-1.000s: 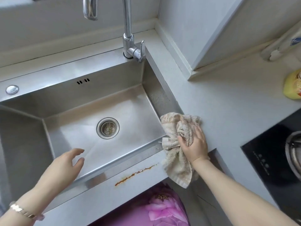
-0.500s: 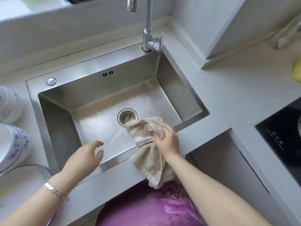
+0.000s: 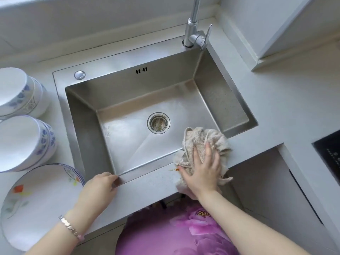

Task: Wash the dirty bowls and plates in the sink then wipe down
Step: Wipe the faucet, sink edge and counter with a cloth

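Note:
A steel sink (image 3: 222, 100) lies in the pale counter with nothing in its basin. My right hand (image 3: 202, 168) presses flat, fingers spread, on a crumpled beige cloth (image 3: 200, 140) at the sink's front right edge. A small orange stain (image 3: 175, 169) shows on the rim just left of the cloth. My left hand (image 3: 100, 188) rests on the front rim of the sink, fingers curled over its edge. Two stacks of white bowls with blue flowers (image 3: 16, 92) (image 3: 24, 142) and a stack of flowered plates (image 3: 36, 205) stand left of the sink.
A chrome tap (image 3: 195, 32) rises at the sink's back right corner, and a round steel cap (image 3: 79, 74) sits at the back left. A black hob (image 3: 329, 155) is at the right edge. Below the counter front is pink flowered fabric (image 3: 184, 232).
My right hand has slid the cloth to the right along the sink's front rim and now presses it flat. My left hand came down from over the basin onto the front rim.

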Available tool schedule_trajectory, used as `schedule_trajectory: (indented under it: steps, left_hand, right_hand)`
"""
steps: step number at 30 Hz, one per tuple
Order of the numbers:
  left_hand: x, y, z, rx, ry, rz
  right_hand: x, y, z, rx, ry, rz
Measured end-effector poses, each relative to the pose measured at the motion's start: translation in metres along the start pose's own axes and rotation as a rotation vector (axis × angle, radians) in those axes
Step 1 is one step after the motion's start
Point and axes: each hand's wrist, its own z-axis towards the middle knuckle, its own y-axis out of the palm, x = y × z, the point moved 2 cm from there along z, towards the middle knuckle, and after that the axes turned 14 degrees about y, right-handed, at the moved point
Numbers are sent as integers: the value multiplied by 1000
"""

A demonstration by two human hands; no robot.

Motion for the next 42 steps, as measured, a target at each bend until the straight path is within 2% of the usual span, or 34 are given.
schedule_trajectory:
  steps: [3,7,11,14,16,18,20,22,26,30,33,37,39,42]
  left_hand:
    - [-3,3,0,13,17,8]
    - [-8,4,2,24,1,-9]
    - [-10,4,2,40,11,-46]
    - [-8,3,3,48,6,-50]
    - [-8,3,3,52,24,-48]
    - [-10,3,3,49,54,-15]
    - [-12,-1,1,76,111,11]
    - [-21,-6,-2,166,157,-3]
    - [-46,-20,-22,454,207,-17]
    - [-67,-25,-46,601,109,-118]
    - [-72,-24,-57,602,42,-184]
    - [-59,-38,-63,625,-17,-354]
    - [-44,-58,-61,626,8,-528]
    - [-12,-88,-43,489,89,-824]
  right_hand:
    - [-59,15,-35,43,-140,81]
    - [-125,30,-62,119,-409,64]
    - [-84,20,-30,124,-553,105]
    - [-14,0,30,222,-384,78]
    - [21,-14,59,160,-149,83]
    - [29,-15,62,75,54,81]
    - [11,-7,34,76,96,78]
    - [-21,3,-6,119,-2,104]
    - [-101,24,-77,73,-222,129]
    - [-165,38,-83,-10,-385,60]
    - [-190,36,-63,-102,-479,90]
    - [-199,3,-23,-400,-616,210]
    - [-187,-29,-14,-398,-729,331]
    - [-160,-78,-15,-351,-841,452]
